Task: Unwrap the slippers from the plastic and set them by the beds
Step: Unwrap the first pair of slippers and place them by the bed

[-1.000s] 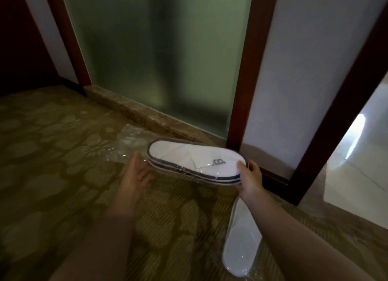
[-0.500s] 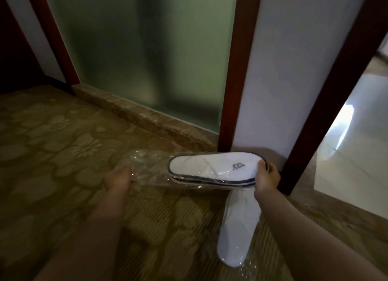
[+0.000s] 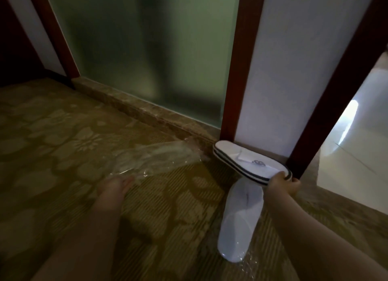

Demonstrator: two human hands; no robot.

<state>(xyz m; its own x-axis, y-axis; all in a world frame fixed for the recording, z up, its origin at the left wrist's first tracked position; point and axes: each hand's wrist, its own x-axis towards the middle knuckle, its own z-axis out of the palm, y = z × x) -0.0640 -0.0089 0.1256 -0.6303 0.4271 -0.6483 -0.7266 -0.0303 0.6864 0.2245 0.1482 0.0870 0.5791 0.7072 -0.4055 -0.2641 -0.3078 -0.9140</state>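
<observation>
The right hand (image 3: 283, 184) grips the near end of a stacked pair of white, dark-trimmed slippers (image 3: 247, 162), clear of the crinkled transparent plastic sleeve (image 3: 155, 158) pinched by the left hand (image 3: 117, 187) well apart over the patterned carpet (image 3: 52, 146).

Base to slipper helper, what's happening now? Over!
Left hand pinching empty clear plastic bag. Right hand gripping white slipper pair, unwrapped. Second wrapped pair on carpet.

Right hand (image 3: 282, 185) holds bare slippers (image 3: 247, 163); left hand (image 3: 116, 186) pinches plastic (image 3: 151, 158) (empty).
</observation>
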